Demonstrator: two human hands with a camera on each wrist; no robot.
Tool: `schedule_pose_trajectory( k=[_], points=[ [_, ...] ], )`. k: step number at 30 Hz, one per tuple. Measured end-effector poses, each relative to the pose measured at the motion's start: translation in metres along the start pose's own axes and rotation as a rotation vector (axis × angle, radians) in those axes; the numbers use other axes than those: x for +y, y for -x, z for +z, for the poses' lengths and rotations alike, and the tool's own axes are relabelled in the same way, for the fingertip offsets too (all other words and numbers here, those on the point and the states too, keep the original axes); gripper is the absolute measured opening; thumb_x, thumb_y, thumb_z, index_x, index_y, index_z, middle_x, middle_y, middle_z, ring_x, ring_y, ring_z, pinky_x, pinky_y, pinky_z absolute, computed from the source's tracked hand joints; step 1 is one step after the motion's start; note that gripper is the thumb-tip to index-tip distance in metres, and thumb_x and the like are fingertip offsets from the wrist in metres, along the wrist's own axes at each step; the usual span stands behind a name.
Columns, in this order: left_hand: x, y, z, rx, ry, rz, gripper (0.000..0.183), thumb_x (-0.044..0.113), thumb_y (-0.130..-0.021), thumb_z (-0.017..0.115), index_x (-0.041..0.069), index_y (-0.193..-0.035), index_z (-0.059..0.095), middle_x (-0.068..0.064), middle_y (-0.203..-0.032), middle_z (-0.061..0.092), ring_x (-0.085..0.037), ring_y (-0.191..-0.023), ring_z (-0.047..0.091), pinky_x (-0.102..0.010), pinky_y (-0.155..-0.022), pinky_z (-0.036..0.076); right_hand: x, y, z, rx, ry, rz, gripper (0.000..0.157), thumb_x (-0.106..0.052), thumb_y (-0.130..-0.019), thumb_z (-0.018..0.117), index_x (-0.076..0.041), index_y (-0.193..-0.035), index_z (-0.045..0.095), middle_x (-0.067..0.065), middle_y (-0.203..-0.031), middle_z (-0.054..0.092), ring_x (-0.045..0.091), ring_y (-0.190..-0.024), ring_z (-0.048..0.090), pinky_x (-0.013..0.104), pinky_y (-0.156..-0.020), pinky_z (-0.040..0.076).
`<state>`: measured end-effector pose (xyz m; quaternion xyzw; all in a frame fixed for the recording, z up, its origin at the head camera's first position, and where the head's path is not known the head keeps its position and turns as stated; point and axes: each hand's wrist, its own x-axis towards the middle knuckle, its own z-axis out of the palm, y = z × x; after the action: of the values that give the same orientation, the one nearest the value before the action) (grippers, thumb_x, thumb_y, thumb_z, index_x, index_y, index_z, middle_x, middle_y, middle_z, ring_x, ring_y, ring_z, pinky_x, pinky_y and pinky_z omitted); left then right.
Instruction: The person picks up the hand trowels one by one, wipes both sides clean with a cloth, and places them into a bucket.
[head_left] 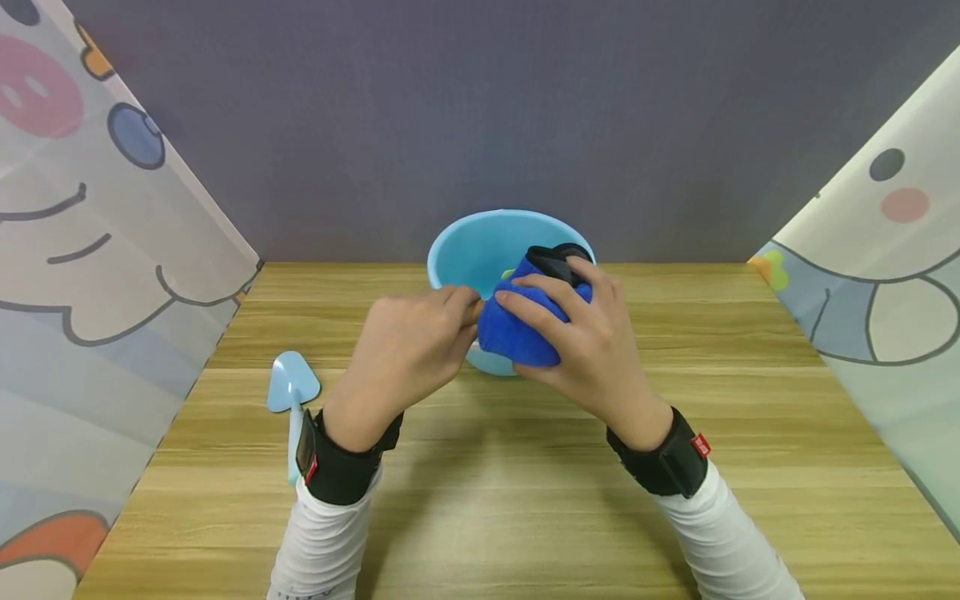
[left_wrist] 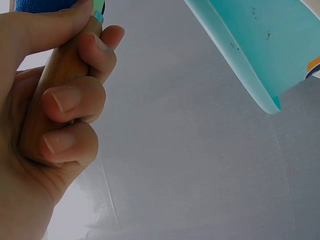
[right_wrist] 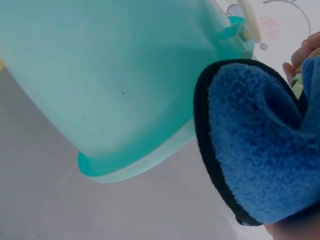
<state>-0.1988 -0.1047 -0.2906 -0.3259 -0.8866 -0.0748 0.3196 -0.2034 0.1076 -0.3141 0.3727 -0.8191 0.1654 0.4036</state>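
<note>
My left hand [head_left: 411, 340] grips the wooden handle of a tool [left_wrist: 61, 75], its fingers and thumb wrapped round it. A pale green part shows beyond the handle's light blue collar, and the tool's head is mostly hidden by a blue cloth [head_left: 517, 332] with a black edge. With spread, bent fingers, my right hand [head_left: 600, 342] holds this cloth bunched around the tool. Both hands are close together over the near side of a light blue bucket [head_left: 471, 237]. In the right wrist view, a fold of the cloth hangs beside the bucket's wall.
A small light blue shovel [head_left: 292, 385] lies on the wooden table [head_left: 510, 517] to the left, partly behind my left wrist. The bucket stands near the table's far edge, before a grey wall [head_left: 495, 108]. Cartoon-printed panels [head_left: 885, 225] flank both sides.
</note>
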Motion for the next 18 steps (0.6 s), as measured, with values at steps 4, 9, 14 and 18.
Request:
schedule_pose_trajectory(
  k=[4,9,14,18],
  points=[
    [0.0001,-0.0002,-0.0011,0.008,-0.004,-0.010,0.007,0.014,-0.083,0.070,0.009,-0.080,0.065,0.001,-0.057,0.055,-0.011,-0.043,0.043,-0.030,-0.034,0.039,0.0005,0.0000,-0.0010,-0.012,0.007,0.020,0.074,-0.037,-0.053,0.091,-0.018,-0.119,0.064,0.016,-0.117,0.067,0.047,-0.119,0.043,0.068,-0.090,0.042],
    [-0.0008,0.0009,-0.0029,0.031,-0.001,-0.030,0.016,0.022,-0.087,0.069,0.011,-0.077,0.064,0.002,-0.054,0.052,-0.010,-0.043,0.042,-0.030,-0.034,0.036,0.0018,0.0007,-0.0022,-0.033,0.027,0.045,0.073,-0.035,-0.054,0.091,-0.019,-0.120,0.063,0.017,-0.118,0.066,0.049,-0.120,0.042,0.069,-0.092,0.041],
    [-0.0019,0.0014,-0.0039,0.027,0.006,-0.032,0.020,0.025,-0.088,0.069,0.011,-0.076,0.062,0.003,-0.052,0.047,-0.010,-0.043,0.041,-0.029,-0.034,0.034,0.0030,0.0017,-0.0024,-0.044,0.038,0.052,0.072,-0.033,-0.055,0.091,-0.019,-0.120,0.064,0.017,-0.118,0.066,0.049,-0.120,0.042,0.069,-0.092,0.040],
    [-0.0023,0.0013,-0.0042,0.021,-0.003,-0.036,0.022,0.027,-0.088,0.068,0.010,-0.075,0.062,0.003,-0.052,0.047,-0.010,-0.044,0.043,-0.030,-0.034,0.035,0.0044,0.0010,-0.0028,-0.033,0.039,0.060,0.071,-0.030,-0.054,0.091,-0.019,-0.119,0.065,0.017,-0.118,0.066,0.050,-0.119,0.042,0.068,-0.091,0.040]
  ],
)
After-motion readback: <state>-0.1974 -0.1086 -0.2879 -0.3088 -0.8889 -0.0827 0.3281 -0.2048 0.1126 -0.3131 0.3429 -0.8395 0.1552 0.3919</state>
